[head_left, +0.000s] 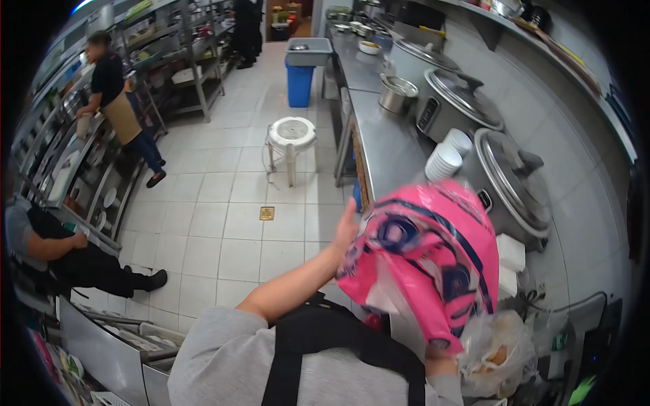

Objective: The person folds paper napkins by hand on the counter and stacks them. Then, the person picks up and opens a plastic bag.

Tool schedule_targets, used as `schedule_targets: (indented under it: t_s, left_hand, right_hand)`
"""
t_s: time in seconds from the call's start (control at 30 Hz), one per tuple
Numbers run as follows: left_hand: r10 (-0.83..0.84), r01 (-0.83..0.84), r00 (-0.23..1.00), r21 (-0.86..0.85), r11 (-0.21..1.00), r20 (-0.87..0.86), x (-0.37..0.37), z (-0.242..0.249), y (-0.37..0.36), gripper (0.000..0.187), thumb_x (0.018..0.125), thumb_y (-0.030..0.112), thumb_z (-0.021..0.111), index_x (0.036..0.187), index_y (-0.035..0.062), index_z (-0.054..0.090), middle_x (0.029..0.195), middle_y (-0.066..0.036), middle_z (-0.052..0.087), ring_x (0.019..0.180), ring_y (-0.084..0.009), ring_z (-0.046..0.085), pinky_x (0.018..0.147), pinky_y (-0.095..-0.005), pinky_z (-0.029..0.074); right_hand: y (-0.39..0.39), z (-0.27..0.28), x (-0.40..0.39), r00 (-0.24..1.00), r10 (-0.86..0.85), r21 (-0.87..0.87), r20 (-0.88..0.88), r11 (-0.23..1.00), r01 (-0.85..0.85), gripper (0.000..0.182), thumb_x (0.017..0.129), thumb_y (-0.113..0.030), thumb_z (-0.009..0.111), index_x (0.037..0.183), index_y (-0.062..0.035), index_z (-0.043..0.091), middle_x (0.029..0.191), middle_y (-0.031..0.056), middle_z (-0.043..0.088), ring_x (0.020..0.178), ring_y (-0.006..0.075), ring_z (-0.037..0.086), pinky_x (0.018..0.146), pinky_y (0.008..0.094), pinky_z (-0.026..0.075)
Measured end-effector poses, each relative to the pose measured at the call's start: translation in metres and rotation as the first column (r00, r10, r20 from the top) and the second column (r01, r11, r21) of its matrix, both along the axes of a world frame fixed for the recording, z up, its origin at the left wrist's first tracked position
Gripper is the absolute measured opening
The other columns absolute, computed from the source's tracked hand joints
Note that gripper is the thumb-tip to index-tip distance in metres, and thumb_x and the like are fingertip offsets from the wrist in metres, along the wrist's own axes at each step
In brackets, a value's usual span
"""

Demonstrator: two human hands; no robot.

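A large pink plastic bag (433, 250) with dark blue print is held up in front of me, beside the steel counter. My left hand (348, 227) is at its left side, thumb stretched upward and the other fingers partly hidden by the plastic. At the lower right, the bag narrows down to my right hand (440, 353), which seems closed on the gathered plastic; most of its fingers are covered. Something white shows in the fold of the bag, too covered to name. Close to my right wrist sits a clear plastic bag (497, 355) with orange-brown contents.
Along the steel counter (386, 145) stand large cookers (511, 179), stacked white cups (447, 155) and a metal pot (397, 95). A white stool (292, 139) and a blue bin (299, 84) stand on the floor. Two people (115, 101) are by the left shelves; another is farther back.
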State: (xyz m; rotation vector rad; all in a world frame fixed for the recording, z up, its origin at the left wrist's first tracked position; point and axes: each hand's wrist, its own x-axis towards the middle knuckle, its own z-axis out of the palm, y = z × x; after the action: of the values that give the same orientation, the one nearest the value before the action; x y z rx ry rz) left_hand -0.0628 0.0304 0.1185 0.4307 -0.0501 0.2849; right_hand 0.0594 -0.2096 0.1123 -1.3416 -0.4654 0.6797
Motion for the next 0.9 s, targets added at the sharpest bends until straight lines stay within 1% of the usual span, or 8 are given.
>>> schedule_targets:
  t_s: [0.07, 0.1, 0.17, 0.23, 0.3, 0.4, 0.77, 0.9]
  left_hand:
    - [-0.115, 0.14, 0.979, -0.151, 0.979, 0.166, -0.004, -0.006, -0.003, 0.075, 0.089, 0.062, 0.039, 0.133, 0.0011, 0.042, 0.128, -0.018, 0.053, 0.116, -0.0304, 0.053, 0.104, -0.0428, 0.037]
    - [-0.069, 0.075, 0.99, -0.045, 0.996, 0.121, -0.005, -0.015, -0.002, 0.06, 0.094, 0.051, 0.041, 0.128, 0.0026, 0.047, 0.122, -0.015, 0.058, 0.106, -0.0254, 0.06, 0.094, -0.039, 0.047]
    - [-0.202, 0.2, 0.979, -0.066, 0.978, -0.017, -0.005, -0.045, 0.003, 0.038, 0.095, 0.038, 0.049, 0.115, 0.0074, 0.058, 0.099, -0.007, 0.068, 0.084, -0.0149, 0.066, 0.07, -0.0293, 0.056]
    - [-0.201, 0.18, 0.953, -0.111, 0.977, -0.227, -0.015, -0.055, -0.016, 0.039, 0.094, 0.041, 0.049, 0.114, 0.0099, 0.061, 0.104, -0.006, 0.068, 0.082, -0.0156, 0.066, 0.074, -0.0327, 0.056]
    - [-0.278, 0.255, 0.954, -0.19, 0.948, -0.108, -0.027, -0.079, -0.015, 0.045, 0.093, 0.044, 0.05, 0.118, 0.007, 0.057, 0.111, -0.006, 0.065, 0.095, -0.015, 0.063, 0.084, -0.0339, 0.053]
    - [-0.204, 0.16, 0.958, -0.22, 0.962, -0.199, -0.032, -0.064, -0.02, 0.048, 0.093, 0.045, 0.05, 0.12, 0.0069, 0.056, 0.114, -0.008, 0.063, 0.1, -0.0177, 0.062, 0.09, -0.0355, 0.05]
    - [-0.019, -0.081, 0.863, -0.175, 0.981, -0.505, -0.051, -0.09, -0.019, 0.044, 0.099, 0.042, 0.037, 0.124, 0.0102, 0.053, 0.12, -0.008, 0.059, 0.104, -0.0177, 0.059, 0.088, -0.0363, 0.051]
    - [0.125, -0.061, 0.831, 0.134, 0.989, -0.543, -0.047, -0.095, -0.019, 0.038, 0.099, 0.037, 0.039, 0.122, 0.0091, 0.053, 0.106, -0.003, 0.06, 0.096, -0.0137, 0.058, 0.083, -0.0289, 0.049]
  right_hand:
    - [-0.007, -0.002, -0.001, 1.0, -0.014, -0.021, 0.011, 1.0, 0.014, 0.036, 0.081, -0.004, 0.062, 0.116, 0.0017, 0.053, 0.098, 0.0089, 0.062, 0.086, 0.0194, 0.063, 0.069, 0.0318, 0.053]
    - [-0.014, -0.005, -0.001, 1.0, -0.026, -0.03, 0.015, 0.999, 0.026, 0.036, 0.081, -0.004, 0.062, 0.116, 0.0017, 0.053, 0.098, 0.0089, 0.062, 0.087, 0.0195, 0.062, 0.069, 0.0319, 0.053]
    - [-0.011, -0.008, 0.0, 0.999, -0.031, -0.081, 0.026, 0.996, 0.033, 0.036, 0.081, -0.004, 0.062, 0.116, 0.0017, 0.053, 0.098, 0.0089, 0.062, 0.087, 0.0196, 0.062, 0.069, 0.032, 0.053]
    - [-0.003, -0.011, 0.001, 0.999, -0.02, -0.118, 0.03, 0.993, 0.023, 0.036, 0.081, -0.004, 0.062, 0.116, 0.0017, 0.053, 0.098, 0.009, 0.062, 0.087, 0.0197, 0.062, 0.07, 0.0321, 0.053]
    - [0.005, -0.013, 0.002, 0.999, 0.007, -0.143, 0.039, 0.99, -0.001, 0.036, 0.081, -0.004, 0.062, 0.116, 0.0017, 0.053, 0.099, 0.009, 0.062, 0.087, 0.0198, 0.062, 0.07, 0.0322, 0.053]
    - [0.011, -0.015, 0.005, 0.999, 0.026, -0.157, 0.031, 0.987, -0.021, 0.036, 0.081, -0.004, 0.062, 0.116, 0.0016, 0.052, 0.099, 0.0091, 0.062, 0.088, 0.0199, 0.062, 0.07, 0.0323, 0.053]
    - [0.025, -0.017, -0.001, 0.998, 0.054, -0.194, 0.027, 0.98, -0.047, 0.037, 0.081, -0.004, 0.062, 0.116, 0.0016, 0.052, 0.101, 0.0094, 0.062, 0.089, 0.0205, 0.062, 0.071, 0.0329, 0.053]
    - [0.029, -0.018, -0.002, 0.998, 0.058, -0.207, 0.03, 0.977, -0.051, 0.037, 0.081, -0.004, 0.062, 0.117, 0.0016, 0.052, 0.101, 0.0095, 0.061, 0.09, 0.0208, 0.062, 0.072, 0.0331, 0.053]
